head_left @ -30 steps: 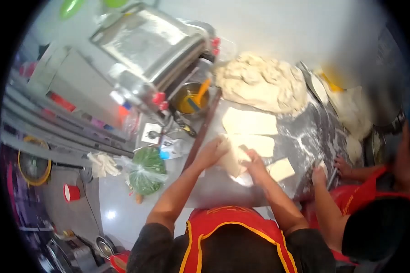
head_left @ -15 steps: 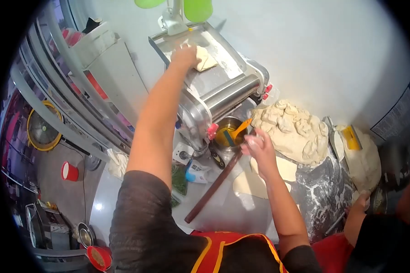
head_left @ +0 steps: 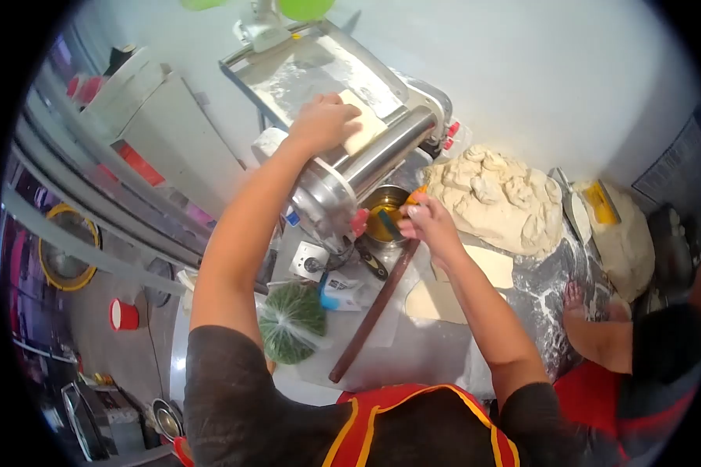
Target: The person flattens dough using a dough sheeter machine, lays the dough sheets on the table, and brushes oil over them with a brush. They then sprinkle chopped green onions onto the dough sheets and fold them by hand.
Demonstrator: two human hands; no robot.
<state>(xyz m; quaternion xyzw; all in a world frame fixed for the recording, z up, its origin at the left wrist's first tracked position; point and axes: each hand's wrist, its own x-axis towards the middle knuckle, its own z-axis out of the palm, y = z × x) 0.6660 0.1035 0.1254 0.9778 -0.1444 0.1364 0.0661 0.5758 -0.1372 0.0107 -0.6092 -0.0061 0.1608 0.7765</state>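
Note:
My left hand (head_left: 325, 124) lies on a pale dough sheet (head_left: 364, 127), its fingers closed over the sheet's near side. The sheet rests on the feed tray of a dough roller machine (head_left: 393, 152), with one end at the steel rollers. My right hand (head_left: 434, 227) is half closed over a metal pot (head_left: 387, 244) holding yellow liquid. An orange-handled brush (head_left: 388, 222) leans in that pot, and my right fingers curl at its handle. Whether they grip the handle I cannot make out.
A big dough mound (head_left: 494, 204) sits on the right, near flat dough pieces (head_left: 436, 302). A brown rolling pin (head_left: 374, 311), a bag of greens (head_left: 292, 321) and a power socket (head_left: 310, 261) lie nearer. A co-worker's hand (head_left: 588, 319) rests at the right on the floured counter.
My left hand has moved the dough sheet from the far part of the tray towards the rollers. My right hand has shifted closer to the brush and pot.

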